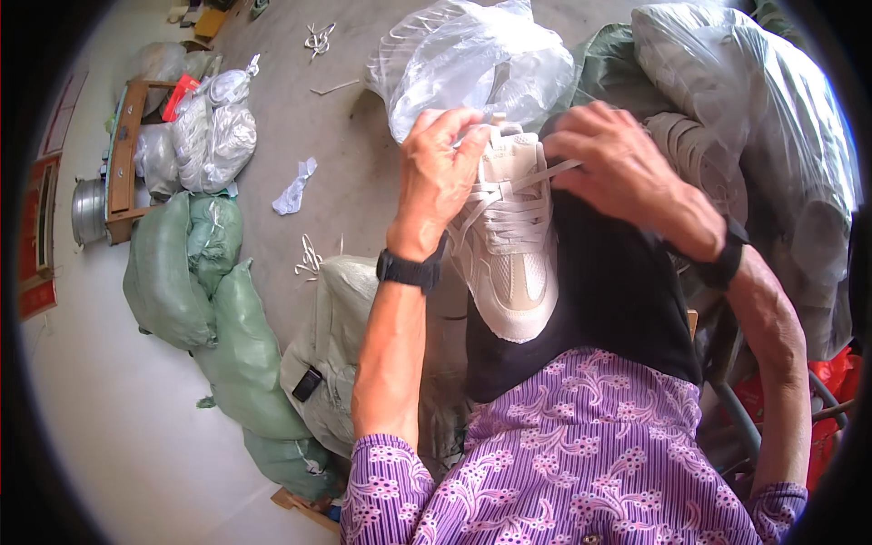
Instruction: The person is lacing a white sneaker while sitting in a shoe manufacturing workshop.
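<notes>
Green sacks (250,354), at least four: line the left of the frame. Phone (308,383), one: lies on a pale sack (343,295), lower left. Lace bundles (318,41), two: lie on the floor (282,118), upper left and left of centre. Left hand (438,177), with one wristband (409,270): grips the shoe (513,272) near its collar. Plastic bag (472,64), one: upper centre. Shoe, one held, pale: centre, toe toward the lower edge. Right hand (613,154), with one wristband: pinches one lace (556,170), right of the shoe's collar.

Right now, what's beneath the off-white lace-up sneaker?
Black fabric on the lap shows around the lace-up sneaker, at its toe and right side. The patch directly beneath is hidden by the sneaker, so contact can't be judged.
</notes>
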A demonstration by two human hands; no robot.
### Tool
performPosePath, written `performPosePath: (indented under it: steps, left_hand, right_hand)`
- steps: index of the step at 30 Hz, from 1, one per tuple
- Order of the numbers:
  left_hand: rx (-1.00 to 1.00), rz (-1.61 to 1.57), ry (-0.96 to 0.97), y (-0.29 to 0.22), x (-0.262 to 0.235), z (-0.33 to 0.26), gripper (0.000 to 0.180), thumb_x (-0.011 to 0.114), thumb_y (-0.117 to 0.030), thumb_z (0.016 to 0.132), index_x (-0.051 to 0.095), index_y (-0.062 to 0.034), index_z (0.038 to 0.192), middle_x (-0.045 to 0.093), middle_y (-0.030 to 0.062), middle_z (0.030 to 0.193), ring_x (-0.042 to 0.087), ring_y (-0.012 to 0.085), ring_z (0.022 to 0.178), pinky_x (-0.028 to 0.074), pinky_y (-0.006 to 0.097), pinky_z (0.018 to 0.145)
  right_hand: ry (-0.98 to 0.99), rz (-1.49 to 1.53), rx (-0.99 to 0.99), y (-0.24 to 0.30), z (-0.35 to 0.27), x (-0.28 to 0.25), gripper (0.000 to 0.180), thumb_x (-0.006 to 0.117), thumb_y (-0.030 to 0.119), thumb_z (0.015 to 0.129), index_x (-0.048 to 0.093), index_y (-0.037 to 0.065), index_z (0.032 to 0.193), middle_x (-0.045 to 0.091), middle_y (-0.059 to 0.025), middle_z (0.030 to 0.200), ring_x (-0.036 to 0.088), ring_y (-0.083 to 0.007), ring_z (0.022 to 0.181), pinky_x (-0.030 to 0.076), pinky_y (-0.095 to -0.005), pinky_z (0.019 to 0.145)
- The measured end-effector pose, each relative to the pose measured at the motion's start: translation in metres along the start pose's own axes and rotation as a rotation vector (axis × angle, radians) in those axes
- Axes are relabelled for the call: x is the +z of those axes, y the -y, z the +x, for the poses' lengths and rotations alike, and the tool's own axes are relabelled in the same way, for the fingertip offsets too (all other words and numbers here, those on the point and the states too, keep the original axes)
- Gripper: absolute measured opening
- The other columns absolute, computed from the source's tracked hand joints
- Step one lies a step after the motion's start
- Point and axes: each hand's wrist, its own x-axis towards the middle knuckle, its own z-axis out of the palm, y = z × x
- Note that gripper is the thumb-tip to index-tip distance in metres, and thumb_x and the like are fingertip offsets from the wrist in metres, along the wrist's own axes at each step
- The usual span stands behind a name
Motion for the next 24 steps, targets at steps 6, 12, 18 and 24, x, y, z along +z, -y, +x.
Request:
performPosePath:
  steps: [6,12,18,24]
  left_hand:
    - [-0.011,-0.055,0.204,0.004,0.019,0.010,0.019,0.068,-0.018,0.087,0.069,-0.0021,0.097,0.062,0.0020,0.080,0.056,0.0090,0.071,0.046,0.024,0.064]
    - [-0.274,-0.250,0.180,0.023,0.005,-0.006,0.022,0.069,-0.021,0.087,0.069,-0.0015,0.097,0.063,-0.0032,0.082,0.054,0.0050,0.075,0.045,0.021,0.069]
    - [-0.158,-0.191,0.113,0.007,0.014,-0.006,0.020,0.067,-0.016,0.089,0.066,-0.0010,0.102,0.059,0.0025,0.096,0.056,0.0083,0.084,0.046,0.022,0.076]
    - [0.015,-0.045,0.038,-0.002,-0.008,-0.025,0.019,0.062,-0.008,0.089,0.063,-0.0012,0.106,0.055,0.0049,0.105,0.057,0.0125,0.088,0.048,0.026,0.079]
  right_hand:
    - [0.045,-0.175,-0.091,-0.012,-0.011,-0.009,0.003,0.058,0.012,0.075,0.058,0.009,0.077,0.054,-0.0052,0.085,0.054,-0.0220,0.089,0.042,-0.0364,0.076]
    - [0.066,-0.585,0.399,-0.156,-0.103,-0.061,0.006,0.053,0.007,0.083,0.052,0.002,0.086,0.054,-0.0147,0.090,0.054,-0.0358,0.092,0.045,-0.0458,0.075]
    - [0.070,-0.176,0.548,-0.138,-0.125,-0.049,0.012,0.059,0.010,0.083,0.052,0.004,0.090,0.053,-0.0130,0.089,0.054,-0.0348,0.090,0.044,-0.0421,0.077]
    - [-0.072,0.105,0.122,-0.060,-0.046,-0.010,0.030,0.065,0.007,0.078,0.057,0.004,0.107,0.056,-0.0121,0.105,0.053,-0.0332,0.099,0.044,-0.0421,0.083]
